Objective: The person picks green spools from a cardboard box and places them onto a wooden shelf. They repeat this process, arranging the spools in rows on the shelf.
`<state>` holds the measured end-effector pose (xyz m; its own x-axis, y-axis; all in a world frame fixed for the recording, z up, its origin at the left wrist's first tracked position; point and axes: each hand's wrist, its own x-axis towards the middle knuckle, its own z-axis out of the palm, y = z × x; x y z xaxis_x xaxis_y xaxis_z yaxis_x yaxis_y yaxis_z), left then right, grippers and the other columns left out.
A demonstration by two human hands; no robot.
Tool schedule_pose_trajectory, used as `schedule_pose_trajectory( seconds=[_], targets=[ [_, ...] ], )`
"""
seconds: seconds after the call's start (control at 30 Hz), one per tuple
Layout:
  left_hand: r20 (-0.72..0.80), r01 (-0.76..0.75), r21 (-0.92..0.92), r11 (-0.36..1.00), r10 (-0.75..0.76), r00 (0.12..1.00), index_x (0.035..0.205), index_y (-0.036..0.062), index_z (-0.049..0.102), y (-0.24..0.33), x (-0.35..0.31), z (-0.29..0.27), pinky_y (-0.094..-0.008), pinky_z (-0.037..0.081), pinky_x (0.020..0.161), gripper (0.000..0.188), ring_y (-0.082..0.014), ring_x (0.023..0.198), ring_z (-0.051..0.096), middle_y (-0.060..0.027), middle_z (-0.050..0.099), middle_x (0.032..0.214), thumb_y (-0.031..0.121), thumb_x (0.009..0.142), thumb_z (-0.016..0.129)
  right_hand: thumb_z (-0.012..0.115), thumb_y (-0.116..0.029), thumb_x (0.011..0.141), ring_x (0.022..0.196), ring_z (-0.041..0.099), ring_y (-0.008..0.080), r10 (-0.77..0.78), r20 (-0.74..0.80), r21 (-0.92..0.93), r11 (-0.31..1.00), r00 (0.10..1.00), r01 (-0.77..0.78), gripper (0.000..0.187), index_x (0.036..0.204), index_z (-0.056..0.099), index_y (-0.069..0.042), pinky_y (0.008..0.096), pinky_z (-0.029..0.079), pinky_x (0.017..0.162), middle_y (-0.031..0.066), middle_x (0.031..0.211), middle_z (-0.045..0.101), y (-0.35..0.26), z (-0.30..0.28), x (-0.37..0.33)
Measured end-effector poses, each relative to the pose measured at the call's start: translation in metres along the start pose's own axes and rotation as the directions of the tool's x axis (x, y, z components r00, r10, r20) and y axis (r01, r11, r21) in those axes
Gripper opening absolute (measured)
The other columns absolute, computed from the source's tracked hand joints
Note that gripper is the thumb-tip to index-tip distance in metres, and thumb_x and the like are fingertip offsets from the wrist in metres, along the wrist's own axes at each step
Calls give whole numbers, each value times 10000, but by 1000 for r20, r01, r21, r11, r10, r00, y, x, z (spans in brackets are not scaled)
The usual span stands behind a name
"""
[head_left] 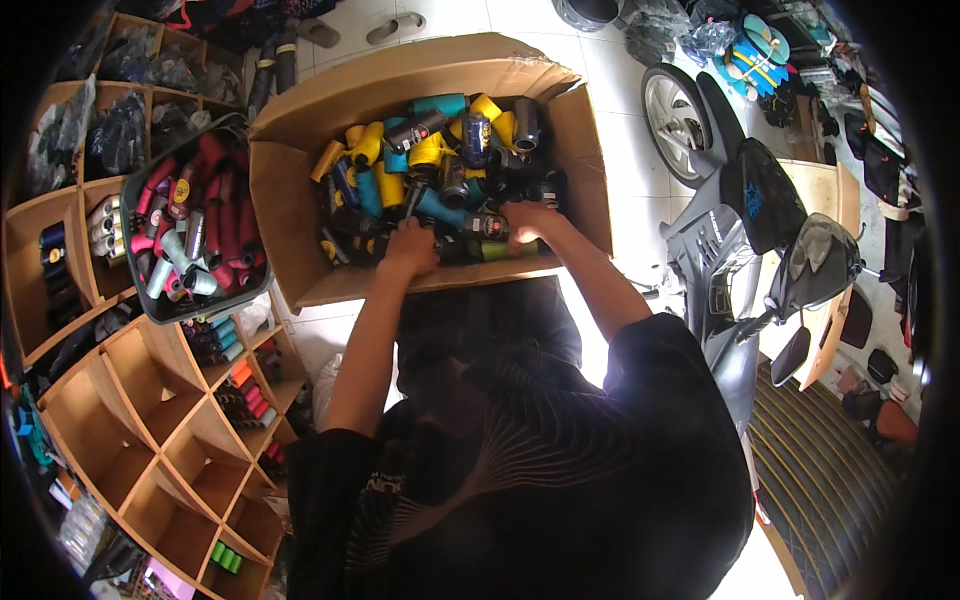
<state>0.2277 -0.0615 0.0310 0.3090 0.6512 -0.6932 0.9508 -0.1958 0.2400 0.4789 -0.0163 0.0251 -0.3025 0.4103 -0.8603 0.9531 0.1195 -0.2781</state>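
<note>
A large open cardboard box (430, 75) in front of me holds many thread spools in yellow, teal, navy and black. My left hand (412, 248) reaches over its near wall, fingers curled at a dark thread spool (415, 200) that sticks up beyond them. To its right, my right hand (527, 222) has its fingers bent around the end of a black thread spool (486, 226) with a label. Below that one lies a lime-green spool (493, 250). Some of the fingertips are hidden among the spools.
Left of the box stands a dark bin (150, 300) full of red, pink and grey spools. Wooden cubby shelves (150, 450) fill the left side, some compartments holding spools or plastic bags. A parked motorbike (720, 240) stands at the right. Slippers (395, 28) lie on the tiled floor beyond.
</note>
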Motion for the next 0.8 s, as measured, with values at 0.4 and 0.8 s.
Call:
schedule_pose_trajectory(
  seconds=[0.4, 0.8],
  targets=[
    [-643, -56, -19, 998, 31, 766, 1359, 52, 545, -51, -52, -50, -466, 447, 1060, 514, -391, 1261, 543, -187, 609, 1312, 175, 888, 710, 876, -327, 673, 1123, 671, 320, -21, -522, 679, 595, 852, 431, 721, 1277, 630, -17, 385, 521, 984, 201, 1239, 681, -2, -32, -17],
    [211, -44, -451, 891, 154, 965, 1301, 108, 687, -54, -45, 9, -390, 469, 1052, 456, -347, 1217, 625, -162, 686, 1284, 384, 996, 491, 657, -164, 875, 1129, 689, 319, 77, -130, -194, 976, 989, -101, 252, 1094, 761, -97, 425, 582, 902, 142, 1184, 720, -9, 37, -19]
  ],
)
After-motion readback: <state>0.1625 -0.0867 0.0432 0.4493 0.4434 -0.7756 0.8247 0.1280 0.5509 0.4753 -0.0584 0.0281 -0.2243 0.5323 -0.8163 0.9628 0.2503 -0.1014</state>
